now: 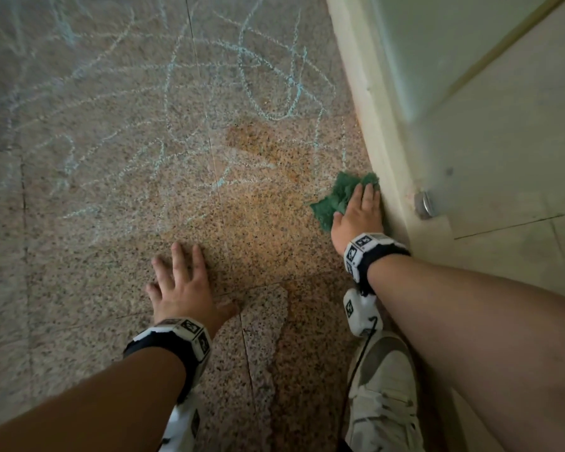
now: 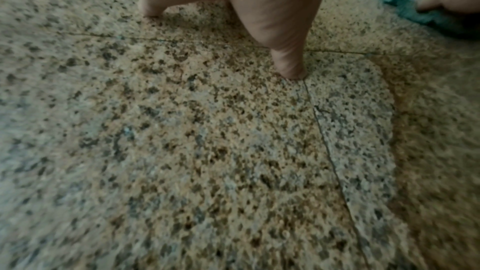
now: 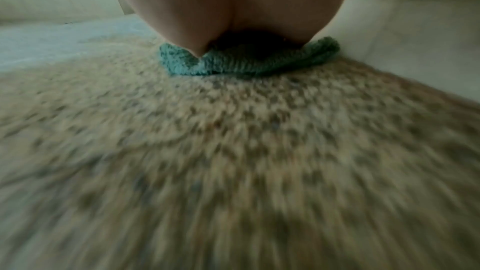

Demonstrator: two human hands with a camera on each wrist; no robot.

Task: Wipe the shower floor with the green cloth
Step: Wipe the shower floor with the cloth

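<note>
The right hand point(image 1: 359, 212) presses flat, fingers straight, on the green cloth point(image 1: 335, 199); the left hand point(image 1: 181, 288) rests splayed on the shower floor point(image 1: 111, 256).

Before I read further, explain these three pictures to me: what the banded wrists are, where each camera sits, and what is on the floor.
No machine here: a person kneels, wearing cameras on head and both wrists. The head view looks down on both arms. The right hand presses a green cloth flat on the speckled stone floor, against the pale curb. The left hand rests spread on bare floor, holding nothing. Pale chalk-like scribbles lie ahead. Each wrist view looks along its own fingers.
</note>
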